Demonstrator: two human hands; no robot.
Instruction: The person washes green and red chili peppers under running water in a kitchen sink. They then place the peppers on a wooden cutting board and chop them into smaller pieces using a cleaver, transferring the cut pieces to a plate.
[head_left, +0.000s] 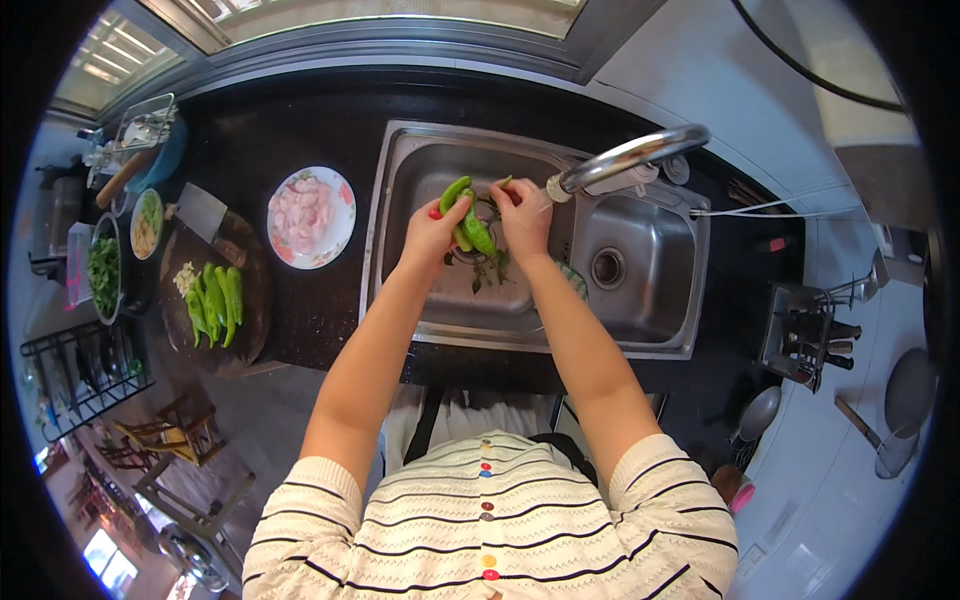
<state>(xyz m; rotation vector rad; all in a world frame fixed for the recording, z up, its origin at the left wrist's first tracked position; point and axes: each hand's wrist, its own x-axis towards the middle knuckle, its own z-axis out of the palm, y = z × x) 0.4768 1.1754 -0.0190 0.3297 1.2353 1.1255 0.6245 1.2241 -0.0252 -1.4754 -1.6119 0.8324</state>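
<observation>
Over the left basin of a stainless steel sink (457, 334), my left hand (429, 238) grips several long green peppers (474, 225). Something small and red shows at its fingers. My right hand (525, 217) is beside it, thumb and fingertips pinched on a small green stem (505, 181). The end of the chrome faucet (637, 154) hangs just right of that hand; whether water runs is unclear. Below the peppers, loose green leaves and stems (491, 274) lie in the basin around the drain, which my hands partly hide. A green-and-white item (571, 279) is partly hidden by my right forearm.
Left of the sink stands a floral plate (334, 240) of pale pink meat pieces (301, 210). A round wooden cutting board (251, 322) bears a cleaver (201, 211), chopped garlic (184, 279) and green peppers (214, 296). Farther left is a basket of leafy greens (103, 274). A knife rack (799, 337) stands right.
</observation>
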